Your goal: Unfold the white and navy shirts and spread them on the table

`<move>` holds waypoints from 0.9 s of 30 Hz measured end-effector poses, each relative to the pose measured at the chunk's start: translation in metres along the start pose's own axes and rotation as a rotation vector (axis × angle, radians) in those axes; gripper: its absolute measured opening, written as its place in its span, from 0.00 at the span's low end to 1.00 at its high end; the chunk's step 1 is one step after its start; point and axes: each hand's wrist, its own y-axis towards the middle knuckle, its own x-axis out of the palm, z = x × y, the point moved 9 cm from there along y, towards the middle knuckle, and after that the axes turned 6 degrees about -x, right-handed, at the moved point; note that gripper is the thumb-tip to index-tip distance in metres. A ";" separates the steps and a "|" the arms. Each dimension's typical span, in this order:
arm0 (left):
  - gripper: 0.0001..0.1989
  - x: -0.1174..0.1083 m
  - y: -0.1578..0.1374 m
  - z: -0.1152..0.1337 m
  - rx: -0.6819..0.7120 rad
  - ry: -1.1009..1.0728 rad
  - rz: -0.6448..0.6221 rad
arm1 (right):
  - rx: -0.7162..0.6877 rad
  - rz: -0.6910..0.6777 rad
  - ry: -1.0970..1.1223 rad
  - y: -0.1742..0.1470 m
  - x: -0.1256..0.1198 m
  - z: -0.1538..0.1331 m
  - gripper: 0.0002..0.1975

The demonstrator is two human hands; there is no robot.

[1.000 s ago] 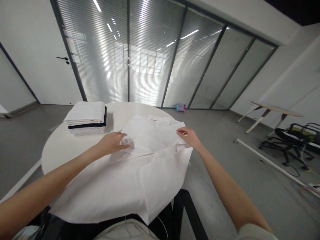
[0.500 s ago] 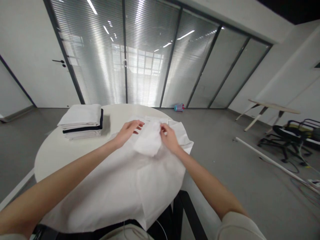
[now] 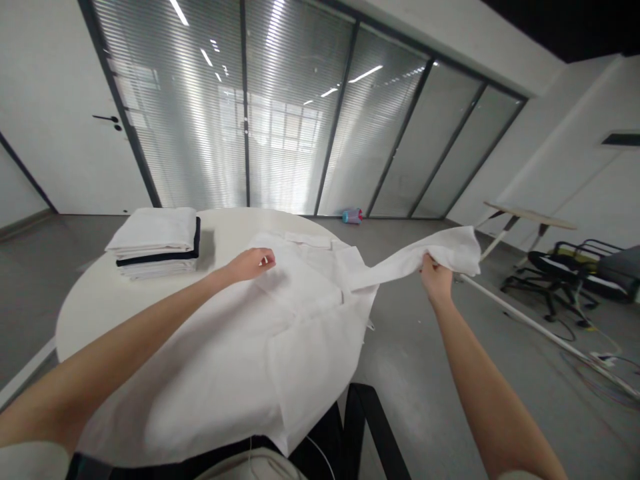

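A white garment [image 3: 220, 373], which looks like a shirt or coat, lies spread over the round table and hangs over its near edge. My right hand [image 3: 436, 277] is closed around one long sleeve [image 3: 400, 263]. It holds the sleeve out to the right, raised past the table's edge, with the loose end flopping beyond my fingers. My left hand [image 3: 250, 264] hovers by the garment's left upper part. Its fingers are loosely curled with a small gap between them, and no cloth shows in them.
A folded stack of white and dark cloth [image 3: 155, 240] stands on the left of the white table [image 3: 85, 313]. A black chair armrest [image 3: 373, 427] is close below the garment. Farther right are a wooden-topped table [image 3: 530, 217], a wheeled chair [image 3: 555, 273] and a white pole on the floor.
My right hand has moved far to the right, drawing the sleeve out from its folded heap over the garment. My left hand has shifted slightly left, its fingers more curled.
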 end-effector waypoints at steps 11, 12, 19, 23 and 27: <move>0.14 0.048 -0.017 0.029 0.254 -0.089 -0.088 | 0.131 -0.383 -0.472 -0.044 0.048 -0.018 0.19; 0.15 0.041 -0.014 0.026 0.207 -0.188 -0.044 | 0.019 -0.308 -0.411 -0.043 0.051 -0.042 0.22; 0.16 -0.070 -0.021 -0.059 -0.223 -1.175 0.561 | -0.350 -0.817 -0.016 -0.108 0.160 -0.176 0.19; 0.16 -0.145 -0.076 -0.137 -0.377 -1.331 0.960 | -0.416 -0.971 -0.328 -0.154 0.192 -0.194 0.31; 0.18 -0.178 -0.148 -0.189 -0.571 -1.170 1.203 | -0.466 -0.904 -0.460 -0.167 0.197 -0.198 0.20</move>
